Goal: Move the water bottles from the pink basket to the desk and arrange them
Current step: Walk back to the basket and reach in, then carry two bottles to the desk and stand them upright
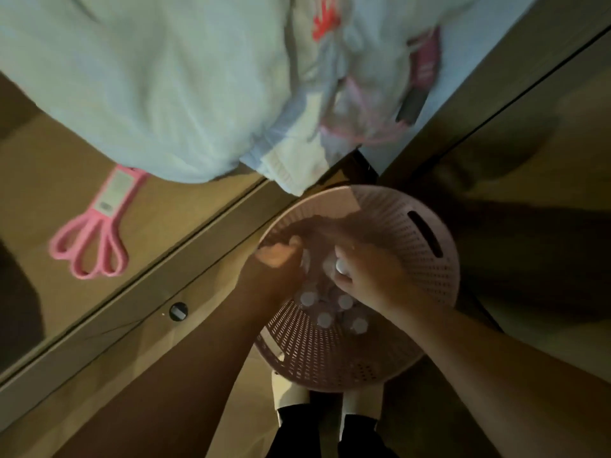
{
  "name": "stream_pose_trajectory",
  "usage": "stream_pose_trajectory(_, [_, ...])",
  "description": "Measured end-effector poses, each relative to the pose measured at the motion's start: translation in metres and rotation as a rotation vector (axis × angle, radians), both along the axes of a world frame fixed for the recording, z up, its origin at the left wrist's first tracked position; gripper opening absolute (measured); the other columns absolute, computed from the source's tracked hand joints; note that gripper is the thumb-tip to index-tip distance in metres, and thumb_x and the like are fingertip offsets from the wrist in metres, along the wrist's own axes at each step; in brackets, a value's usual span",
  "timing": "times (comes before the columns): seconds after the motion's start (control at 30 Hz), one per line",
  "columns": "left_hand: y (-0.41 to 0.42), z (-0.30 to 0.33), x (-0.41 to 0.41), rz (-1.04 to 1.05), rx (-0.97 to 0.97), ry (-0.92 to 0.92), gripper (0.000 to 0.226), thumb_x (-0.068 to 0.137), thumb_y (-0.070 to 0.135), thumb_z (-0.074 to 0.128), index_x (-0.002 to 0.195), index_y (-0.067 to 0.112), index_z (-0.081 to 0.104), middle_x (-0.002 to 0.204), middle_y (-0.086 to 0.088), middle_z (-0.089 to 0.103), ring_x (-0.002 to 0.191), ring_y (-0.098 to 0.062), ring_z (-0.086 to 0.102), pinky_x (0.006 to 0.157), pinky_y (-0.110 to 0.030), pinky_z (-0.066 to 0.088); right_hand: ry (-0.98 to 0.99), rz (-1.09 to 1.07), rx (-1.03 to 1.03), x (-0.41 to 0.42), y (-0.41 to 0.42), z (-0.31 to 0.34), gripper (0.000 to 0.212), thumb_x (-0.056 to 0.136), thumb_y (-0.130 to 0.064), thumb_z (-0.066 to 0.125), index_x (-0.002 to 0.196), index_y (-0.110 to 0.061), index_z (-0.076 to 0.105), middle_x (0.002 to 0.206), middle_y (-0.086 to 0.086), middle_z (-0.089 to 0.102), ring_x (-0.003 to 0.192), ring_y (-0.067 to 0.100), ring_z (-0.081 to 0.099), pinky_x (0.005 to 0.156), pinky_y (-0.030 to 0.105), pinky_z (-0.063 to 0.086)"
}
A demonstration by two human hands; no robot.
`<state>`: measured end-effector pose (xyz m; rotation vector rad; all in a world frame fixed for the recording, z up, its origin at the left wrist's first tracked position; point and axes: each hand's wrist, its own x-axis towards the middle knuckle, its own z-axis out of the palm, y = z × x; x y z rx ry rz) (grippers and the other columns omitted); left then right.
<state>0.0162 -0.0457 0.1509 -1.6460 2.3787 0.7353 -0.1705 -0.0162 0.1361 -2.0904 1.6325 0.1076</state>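
Note:
A round pink basket [410, 259] with perforated walls stands on the floor at my feet. Several water bottles [344, 302] stand upright inside it, seen from above as white caps. My right hand [367, 276] is inside the basket, closed around the neck of one water bottle whose white cap [340, 266] shows by my thumb. My left hand [281, 259] reaches in at the basket's left side with fingers curled; what it holds is hidden. The wooden desk [66, 153] lies to the left.
On the desk lie a pink looped tool [96, 233] and a pale blue cloth bundle [148, 77]. A clear plastic bag [360, 94] with pink items sits behind the basket. A desk drawer front with a round lock [178, 311] runs beside my left arm.

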Motion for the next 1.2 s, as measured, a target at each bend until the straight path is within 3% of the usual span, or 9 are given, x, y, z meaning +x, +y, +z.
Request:
stream_pose_trajectory(0.07, [-0.003,0.071,-0.003,0.030,0.025,-0.027,0.047,0.095,0.041,0.038,0.122,0.005,0.052,0.100,-0.021,0.068,0.088,-0.040,0.067,0.068,-0.040,0.052,-0.024,-0.003,-0.038,-0.010,-0.006,0.066,0.037,0.083,-0.033,0.075,0.110,-0.011,0.062,0.084,0.005,0.069,0.076,0.023,0.069,0.063,0.035,0.057])
stream_pose_trajectory(0.17, [-0.006,0.188,0.002,0.091,0.043,-0.033,0.042,0.093,0.042,0.055,0.122,0.012,0.048,0.109,-0.014,0.066,0.099,-0.036,0.063,0.076,-0.040,0.050,-0.092,-0.043,-0.109,-0.024,-0.016,0.185,0.046,0.080,-0.029,0.079,0.117,-0.005,0.067,0.093,0.013,0.073,0.082,0.029,0.071,0.071,0.027,0.053])
stream_pose_trajectory(0.33, [0.012,0.364,0.012,0.235,-0.154,0.128,0.038,0.090,0.045,0.057,0.102,0.009,0.055,0.092,-0.016,0.066,0.087,-0.038,0.062,0.063,-0.035,0.041,-0.099,-0.085,-0.157,-0.023,-0.020,0.367,0.031,0.083,-0.037,0.072,0.105,-0.017,0.061,0.091,0.005,0.071,0.082,0.028,0.068,0.065,0.029,0.049])
stream_pose_trajectory(0.47, [0.036,0.459,0.027,0.460,-0.301,0.262,0.037,0.085,0.048,0.057,0.096,0.013,0.060,0.080,-0.009,0.066,0.077,-0.035,0.063,0.061,-0.038,0.052,-0.092,-0.053,-0.278,-0.008,-0.007,0.464,0.029,0.083,-0.037,0.070,0.101,-0.017,0.058,0.083,0.001,0.066,0.071,0.023,0.063,0.059,0.028,0.042])
stream_pose_trajectory(0.57, [0.053,0.506,0.037,0.549,-0.402,0.352,0.031,0.083,0.046,0.061,0.084,0.014,0.061,0.065,-0.002,0.060,0.065,-0.029,0.060,0.051,-0.032,0.042,-0.132,-0.083,-0.303,0.006,-0.002,0.514,0.029,0.080,-0.040,0.069,0.096,-0.020,0.056,0.081,0.002,0.065,0.068,0.023,0.060,0.055,0.025,0.033])
stream_pose_trajectory(0.67, [0.067,0.541,0.053,0.583,-0.479,0.359,0.030,0.080,0.042,0.064,0.071,0.014,0.057,0.057,0.001,0.054,0.057,-0.026,0.055,0.046,-0.031,0.031,-0.188,-0.078,-0.263,0.024,0.001,0.550,0.027,0.078,-0.042,0.070,0.091,-0.023,0.055,0.078,-0.002,0.063,0.069,0.020,0.059,0.055,0.025,0.037])
stream_pose_trajectory(0.77, [0.089,0.567,0.070,0.626,-0.500,0.330,0.034,0.077,0.047,0.059,0.071,0.013,0.059,0.059,-0.002,0.058,0.057,-0.025,0.056,0.048,-0.034,0.043,-0.334,0.015,-0.261,0.043,0.001,0.575,0.025,0.074,-0.041,0.071,0.079,-0.021,0.056,0.069,-0.002,0.060,0.065,0.021,0.057,0.057,0.027,0.041])
stream_pose_trajectory(0.97, [0.158,0.602,0.113,0.899,-0.553,0.274,0.032,0.078,0.045,0.060,0.066,0.016,0.053,0.056,0.001,0.056,0.056,-0.020,0.055,0.048,-0.030,0.041,-0.283,0.263,-0.232,0.114,0.015,0.627,0.022,0.069,-0.039,0.069,0.082,-0.022,0.064,0.075,-0.003,0.066,0.074,0.021,0.061,0.064,0.038,0.052])
stream_pose_trajectory(1.2, [0.258,0.630,0.191,1.188,-0.667,0.202,0.025,0.081,0.045,0.065,0.083,0.020,0.065,0.070,0.001,0.066,0.066,-0.016,0.061,0.056,-0.030,0.050,-0.285,0.570,-0.178,0.231,0.064,0.660,0.018,0.072,-0.042,0.068,0.083,-0.029,0.060,0.078,-0.009,0.064,0.074,0.015,0.061,0.060,0.031,0.051])
